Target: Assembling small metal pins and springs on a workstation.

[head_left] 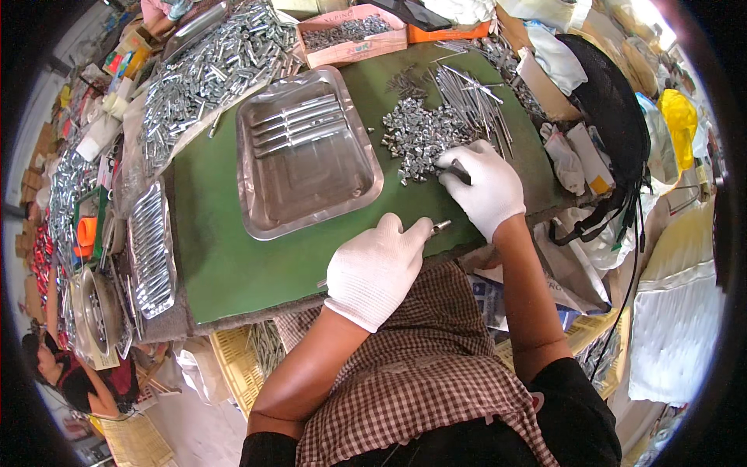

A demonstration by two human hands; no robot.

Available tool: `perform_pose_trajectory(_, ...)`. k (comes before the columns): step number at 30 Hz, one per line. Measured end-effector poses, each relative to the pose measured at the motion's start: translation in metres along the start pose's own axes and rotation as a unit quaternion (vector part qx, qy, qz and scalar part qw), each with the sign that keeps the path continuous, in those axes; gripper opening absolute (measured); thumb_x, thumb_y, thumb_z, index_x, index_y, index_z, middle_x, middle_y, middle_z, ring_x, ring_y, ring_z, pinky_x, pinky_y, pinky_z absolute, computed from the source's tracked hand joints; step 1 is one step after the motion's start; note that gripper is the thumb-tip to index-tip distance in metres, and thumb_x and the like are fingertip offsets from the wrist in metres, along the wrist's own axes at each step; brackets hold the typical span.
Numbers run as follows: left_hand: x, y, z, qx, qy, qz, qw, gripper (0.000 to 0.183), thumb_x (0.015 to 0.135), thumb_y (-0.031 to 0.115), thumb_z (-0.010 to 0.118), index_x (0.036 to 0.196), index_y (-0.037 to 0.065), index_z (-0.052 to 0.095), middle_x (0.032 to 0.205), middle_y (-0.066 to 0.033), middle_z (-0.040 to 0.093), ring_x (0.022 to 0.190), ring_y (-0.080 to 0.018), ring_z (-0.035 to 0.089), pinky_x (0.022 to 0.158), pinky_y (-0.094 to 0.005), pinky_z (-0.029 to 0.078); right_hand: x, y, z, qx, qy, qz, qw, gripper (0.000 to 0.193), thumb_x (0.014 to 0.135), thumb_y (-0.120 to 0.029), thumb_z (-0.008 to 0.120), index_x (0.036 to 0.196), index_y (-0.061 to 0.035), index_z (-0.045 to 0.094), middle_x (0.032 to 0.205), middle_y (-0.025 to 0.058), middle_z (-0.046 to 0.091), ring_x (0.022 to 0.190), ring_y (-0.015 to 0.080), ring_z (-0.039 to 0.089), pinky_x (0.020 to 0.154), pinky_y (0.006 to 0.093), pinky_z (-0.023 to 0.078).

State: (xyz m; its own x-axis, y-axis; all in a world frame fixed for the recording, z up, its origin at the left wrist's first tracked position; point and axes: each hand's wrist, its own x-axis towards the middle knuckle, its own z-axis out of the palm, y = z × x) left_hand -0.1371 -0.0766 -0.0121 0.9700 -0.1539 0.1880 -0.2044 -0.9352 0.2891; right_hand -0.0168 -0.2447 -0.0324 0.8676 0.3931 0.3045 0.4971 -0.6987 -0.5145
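My left hand (379, 268), in a white knit glove, is closed round a slim metal rod (441, 226). The rod's tip sticks out past the thumb and its other end shows beside the wrist. At the near edge of a heap of small shiny metal fittings (420, 132), my gloved right hand (486, 189) has its thumb and fingers curled together; whatever is between the fingertips is too small to make out. Left of the heap lies a shallow metal tray (299, 222) with several slim metal rods (299, 124) side by side in its far half.
A green work mat (210, 272) covers the table. Thin metal rods (475, 101) lie behind the fittings. A pink box (354, 51) of small parts and a big pile of metal tubes (222, 66) stand farther back. A filled tray (152, 249) sits left; a black bag (611, 117) hangs right.
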Motion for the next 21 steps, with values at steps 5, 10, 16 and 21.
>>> perform_pose_trajectory(5, 0.0, 0.0, -0.001, -0.002, 0.0, 0.006, 1.0, 0.021, 0.087, 0.02, 0.061, 0.107, 0.021, 0.065, 0.077, -0.0093, 0.054, 0.056, -0.0277, 0.059, 0.05, -0.0405, 0.048, 0.003, -0.002, -0.001, -0.009, -0.004, -0.002, 1.0, 0.012, 0.081, -0.021, 0.069, 0.091, -0.0151, 0.067, 0.091, 0.0108, 0.062, 0.084, 0.033, 0.063, 0.073, 0.0421, 0.05)
perform_pose_trajectory(10, 0.001, 0.001, -0.002, -0.015, -0.012, -0.003, 1.0, 0.021, 0.087, 0.019, 0.06, 0.108, 0.021, 0.064, 0.077, -0.0099, 0.054, 0.057, -0.0287, 0.059, 0.05, -0.0411, 0.048, 0.001, -0.002, -0.002, -0.055, -0.035, -0.014, 0.998, 0.012, 0.082, -0.023, 0.067, 0.091, -0.0152, 0.068, 0.089, 0.0111, 0.062, 0.084, 0.0337, 0.063, 0.071, 0.0422, 0.05)
perform_pose_trajectory(16, 0.001, -0.001, -0.004, -0.039, -0.031, -0.006, 0.999, 0.021, 0.088, 0.02, 0.059, 0.108, 0.019, 0.064, 0.079, -0.0112, 0.055, 0.059, -0.0314, 0.06, 0.052, -0.0432, 0.049, -0.03, -0.007, -0.019, 0.085, -0.066, -0.036, 0.994, 0.007, 0.081, -0.015, 0.069, 0.088, -0.0133, 0.067, 0.082, 0.0086, 0.06, 0.076, 0.0298, 0.062, 0.068, 0.0387, 0.051)
perform_pose_trajectory(21, 0.002, -0.001, -0.006, -0.025, -0.04, -0.012, 0.999, 0.021, 0.088, 0.021, 0.059, 0.108, 0.018, 0.064, 0.079, -0.0111, 0.056, 0.06, -0.0318, 0.06, 0.054, -0.0437, 0.049, -0.044, -0.022, -0.025, 0.148, -0.111, -0.045, 0.982, 0.011, 0.079, -0.011, 0.071, 0.089, -0.0118, 0.066, 0.082, 0.0087, 0.061, 0.079, 0.0297, 0.063, 0.068, 0.0384, 0.051)
